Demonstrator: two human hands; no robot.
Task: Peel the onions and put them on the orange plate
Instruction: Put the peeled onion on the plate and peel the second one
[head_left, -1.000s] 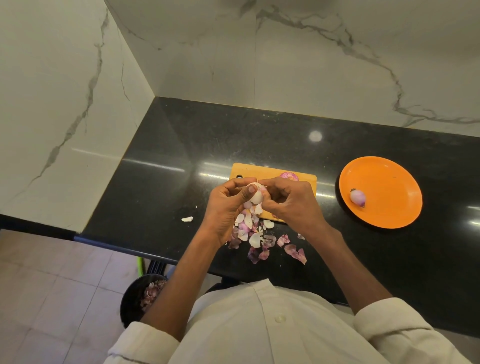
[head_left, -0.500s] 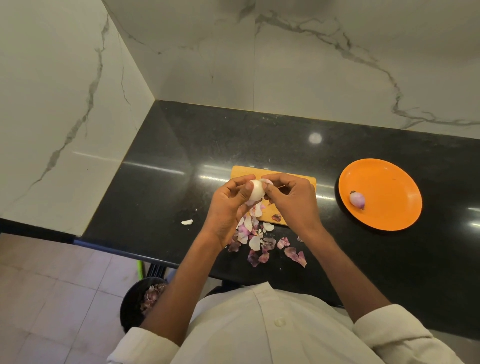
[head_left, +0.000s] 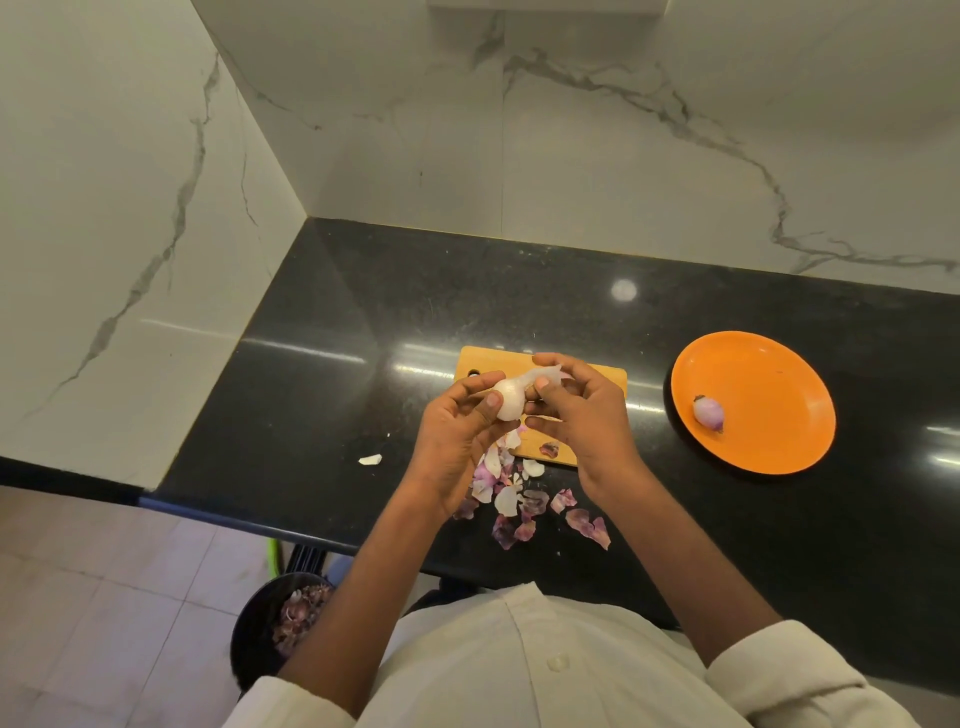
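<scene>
While the left hand (head_left: 457, 436) curls its thumb and fingers round a pale, mostly peeled onion (head_left: 508, 400), the right hand (head_left: 582, 410) pinches a thin strip of skin (head_left: 543, 375) between thumb and forefinger, the strip stretching from the onion's top up toward the right fingertips. Both hands are held above the near-left part of a wooden cutting board (head_left: 608, 375), which lies flat on the black countertop (head_left: 363, 322); whether the onion touches the board cannot be told, but it looks lifted clear of it. Under and just in front of the hands lies a loose scatter of peels (head_left: 511, 501), white and purple, spread from the board's near edge toward the counter's front edge, with 1 purple scrap (head_left: 549, 449) resting on the board itself. 1 stray white piece (head_left: 370, 459) sits apart to the left on the counter. To the right, well apart from the board, stands the orange plate (head_left: 769, 374), and on its left half rests 1 peeled purple onion (head_left: 708, 413). Below the counter's edge, on the tiled floor (head_left: 104, 597), a dark bin (head_left: 254, 634) holds more purple skins. The person's white sleeves and shirt front fill the bottom of the view, and marbled white walls (head_left: 156, 182) meet at the corner behind the counter.
</scene>
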